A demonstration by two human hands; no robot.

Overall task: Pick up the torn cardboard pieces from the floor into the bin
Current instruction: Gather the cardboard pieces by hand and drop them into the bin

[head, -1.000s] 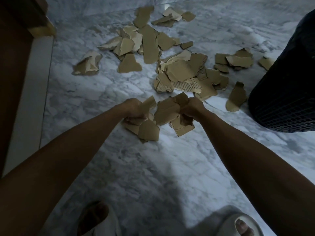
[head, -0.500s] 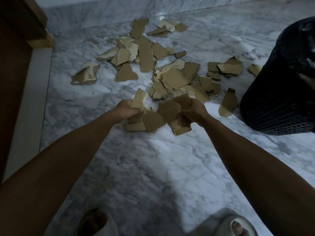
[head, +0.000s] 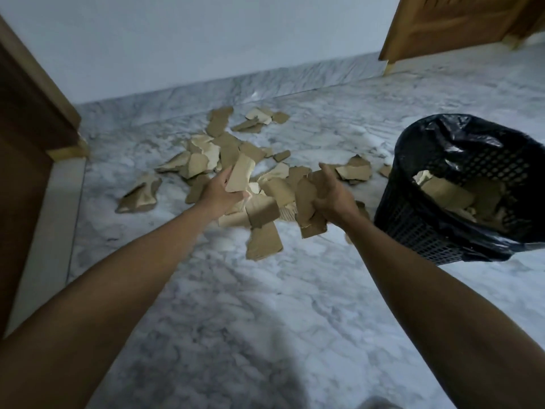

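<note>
1. Brown wooden furniture [head: 26,119] fills the far left edge, standing on the grey-veined marble floor [head: 236,305].
2. Just right of it, one lone cardboard scrap [head: 138,194] lies flat on the floor, apart from the main scatter.
3. Beyond the hands, the scattered cardboard pieces [head: 224,146] are strewn across the floor toward the marble skirting [head: 265,84] at the foot of the wall.
4. Left hand [head: 222,191]: held out above the floor, thumb and fingers curled round a pale cardboard strip [head: 240,175] that sticks up past the fingertips; more torn pieces are bunched under the palm.
5. Between the two hands hangs a bundle of torn cardboard [head: 265,214], with one larger piece [head: 264,242] drooping lowest, below both wrists.
6. Right hand [head: 330,193]: fingers curled over the right side of that bundle, gripping several brown pieces that show to the left of and beneath the palm.
7. More scraps [head: 355,172] lie on the floor behind the right hand, near the bin.
8. Black mesh bin [head: 424,228], lined with a black plastic bag [head: 460,137], stands at the right; cardboard pieces [head: 442,188] already lie inside it.
9. Top right, a wooden door [head: 460,19] reaches down to the floor.
</note>
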